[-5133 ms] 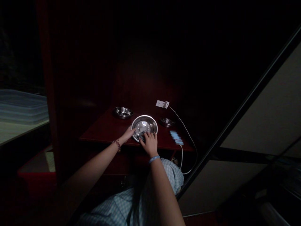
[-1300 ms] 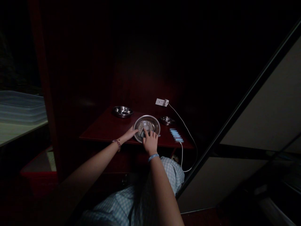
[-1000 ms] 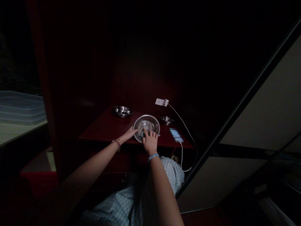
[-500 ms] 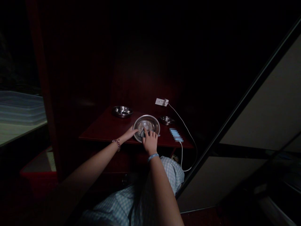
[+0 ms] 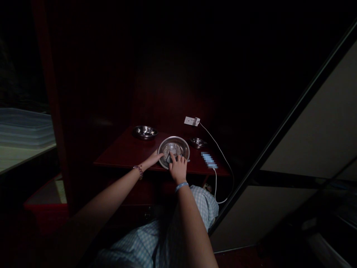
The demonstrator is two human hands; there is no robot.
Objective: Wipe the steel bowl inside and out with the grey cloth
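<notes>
The steel bowl [image 5: 174, 152] sits near the front edge of the dark red bench [image 5: 125, 152], and that is the hazard: a hard push from the right hand [image 5: 177, 168] could, in my judgement, slide it toward the edge or tip its near rim, since only the left hand [image 5: 153, 159] steadies it. The light is poor too, so a slip would be hard to catch.

The left hand lies flat, fingers extended, touching the bowl's rim at about 8 o'clock. The right hand comes in at 6 o'clock, its fingers curled over the near rim and pressing a small dark pad [image 5: 169, 158] against the inside; what the pad is, I cannot tell.

A second bowl [image 5: 144, 132] stands at 10 o'clock from the main one, a small dish [image 5: 198, 142] at 2 o'clock, and a phone [image 5: 209, 160] on a white cable [image 5: 221, 152] at 4 o'clock, close enough to be knocked by a sliding bowl.
</notes>
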